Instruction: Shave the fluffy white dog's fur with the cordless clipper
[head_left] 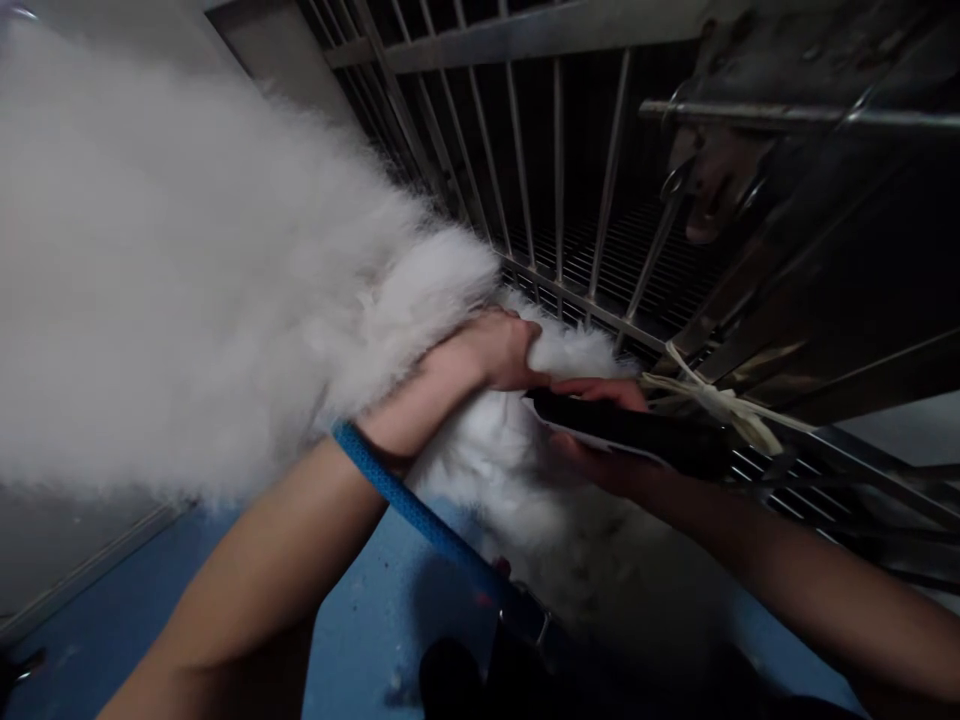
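Note:
A fluffy white dog (187, 270) fills the left and middle of the view; its head cannot be made out. My left hand (502, 345) is closed on the dog's white fur, with the fingertips partly hidden in it. My right hand (619, 472) grips a long black hair clipper (637, 425) with a pale lower edge. The clipper's front end points left and lies close to my left hand, against the fur. Across my left forearm runs a blue leash (420, 520), which slopes down to the right toward a metal clip.
A metal cage (559, 170) with upright bars and a slatted floor stands behind the dog. A sliding bolt (787, 115) is at its upper right, and a pale tied cord (720, 405) hangs on its frame. Below is a blue floor (360, 620) with dark shoes (450, 680).

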